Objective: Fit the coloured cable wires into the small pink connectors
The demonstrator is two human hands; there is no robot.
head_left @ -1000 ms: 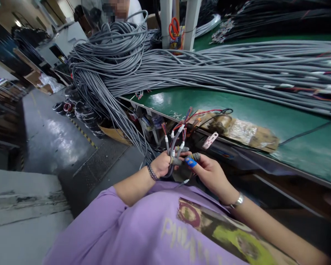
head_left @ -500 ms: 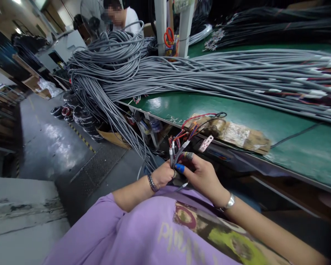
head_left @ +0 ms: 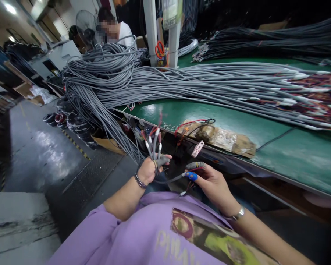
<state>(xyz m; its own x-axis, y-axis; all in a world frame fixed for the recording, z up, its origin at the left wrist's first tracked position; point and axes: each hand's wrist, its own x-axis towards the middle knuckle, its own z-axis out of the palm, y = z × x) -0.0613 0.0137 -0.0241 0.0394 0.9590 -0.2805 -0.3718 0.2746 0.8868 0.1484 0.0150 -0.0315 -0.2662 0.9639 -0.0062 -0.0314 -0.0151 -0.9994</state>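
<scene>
Several grey cables [head_left: 155, 144] stand up out of my left hand [head_left: 151, 170], which is closed around them below their white-wrapped ends. Thin red and other coloured wires splay from the tips. My right hand [head_left: 209, 184], with a blue covering on the thumb and a grey one on a finger, pinches the end of a single grey cable [head_left: 174, 179] that runs across from the left hand. Just below, another cable end [head_left: 183, 193] with a white wrap and dark wires lies by the purple shirt.
A long bundle of grey cables [head_left: 182, 82] covers the green bench [head_left: 292, 154]. At its front edge sits a taped cardboard fixture [head_left: 228, 139] with red and black leads and a pink tag [head_left: 198, 148]. Scissors [head_left: 159, 49] hang by a post. A person [head_left: 113, 29] sits behind.
My hands have moved apart. The right one has come away from the bunch with one cable end, while the left keeps the others. The view has shifted slightly.
</scene>
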